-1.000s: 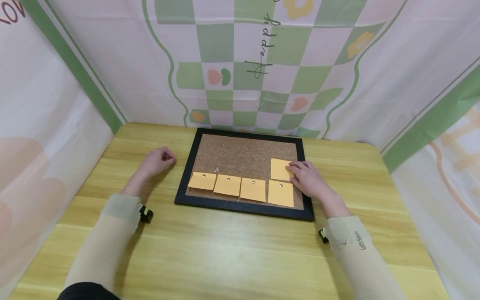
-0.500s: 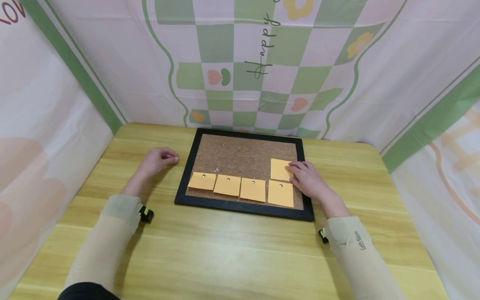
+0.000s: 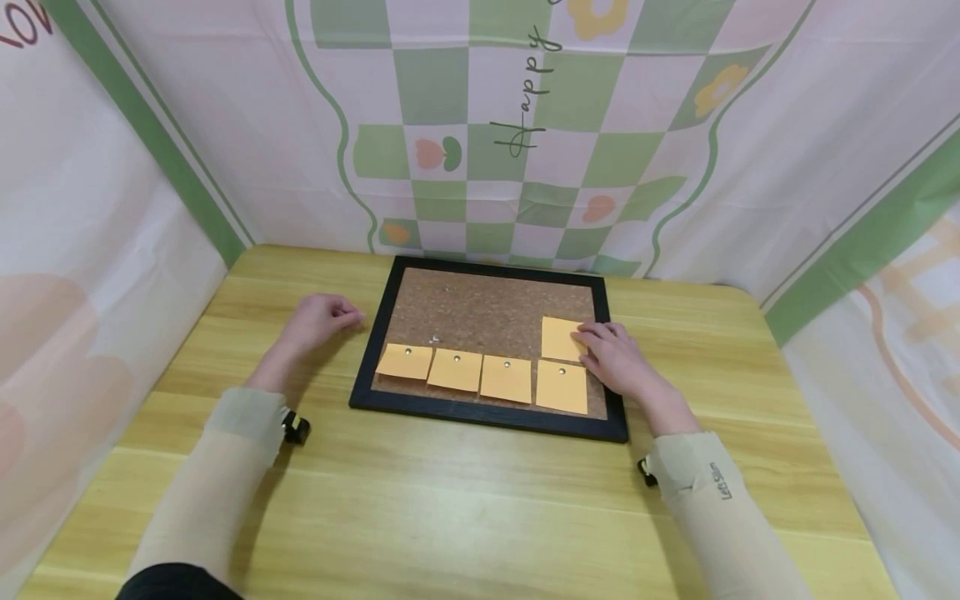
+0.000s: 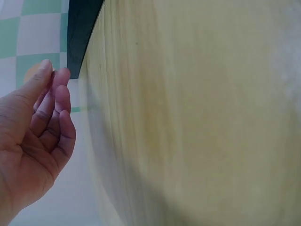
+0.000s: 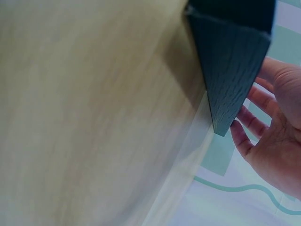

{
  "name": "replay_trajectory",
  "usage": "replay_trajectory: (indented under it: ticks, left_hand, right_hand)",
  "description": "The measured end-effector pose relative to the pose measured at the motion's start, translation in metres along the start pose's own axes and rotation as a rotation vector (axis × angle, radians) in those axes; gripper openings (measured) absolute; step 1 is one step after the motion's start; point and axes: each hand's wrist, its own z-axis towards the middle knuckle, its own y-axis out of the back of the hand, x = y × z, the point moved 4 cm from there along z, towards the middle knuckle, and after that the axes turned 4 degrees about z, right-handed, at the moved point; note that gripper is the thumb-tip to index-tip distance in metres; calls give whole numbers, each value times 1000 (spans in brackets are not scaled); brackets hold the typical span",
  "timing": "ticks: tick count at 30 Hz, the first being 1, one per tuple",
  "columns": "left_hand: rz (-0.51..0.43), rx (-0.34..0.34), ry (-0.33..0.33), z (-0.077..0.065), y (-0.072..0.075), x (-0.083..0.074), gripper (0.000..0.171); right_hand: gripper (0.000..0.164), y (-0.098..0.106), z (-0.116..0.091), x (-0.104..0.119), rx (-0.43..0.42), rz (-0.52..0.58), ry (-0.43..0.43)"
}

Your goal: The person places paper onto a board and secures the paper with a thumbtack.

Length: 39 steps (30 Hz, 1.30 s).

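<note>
In the head view my left hand [image 3: 317, 321] is just left of the black-framed cork board [image 3: 468, 312]. Its thumb and index fingertip pinch a tiny thumbtack [image 4: 53, 72], almost wholly hidden by the fingers. My right hand [image 3: 617, 360] reaches over the board's right frame, fingertips pressing the right edge of a loose-looking yellow note [image 3: 558, 339]. That note lies flat, with no tack showing on it. Below it is another yellow note [image 3: 562, 396], held by a silver tack [image 3: 562, 372], the last of a row of several tacked notes.
The board lies on a wooden table [image 3: 450, 508], near its back edge. A patterned cloth [image 3: 435, 92] hangs behind. The black frame [image 5: 230, 66] stands up thick from the tabletop beside my right fingers. Small pale marks [image 3: 434, 339] show on the cork.
My left hand's fingertips have shifted slightly right toward the board; a shiny speck showed at them half a second ago. The right hand and the notes have not moved.
</note>
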Motion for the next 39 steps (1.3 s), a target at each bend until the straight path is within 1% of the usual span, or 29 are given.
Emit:
replay_trajectory:
  ticks: [5, 8, 11, 16, 22, 27, 33, 36, 39]
  left_hand:
    - [4, 2, 5, 0, 0, -1, 25]
    - [0, -22, 4, 1, 1, -1, 24]
    - [-24, -46, 9, 2, 1, -2, 23]
    - [-66, -60, 8, 2, 2, -4, 25]
    - [-72, -69, -11, 2, 2, -9, 28]
    - [-74, -66, -63, 2, 2, -19, 27]
    - [-70, -53, -129, 7, -2, -36, 25]
    - [-65, -31, -151, 9, -5, -47, 24]
    - [-32, -17, -181, 12, -8, -59, 24]
  right_hand:
    - [42, 0, 0, 0, 3, -3, -4]
    - [42, 0, 0, 0, 0, -6, -2]
    - [42, 0, 0, 0, 0, -7, 1]
    - [43, 0, 0, 1, -2, -7, 3]
    - [42, 0, 0, 2, -10, -18, 29]
    - [41, 1, 0, 3, -14, -29, 42]
    - [42, 1, -1, 4, -13, -25, 37]
    - [42, 0, 0, 3, -7, -22, 33]
    - [42, 0, 0, 2, -17, -23, 44]
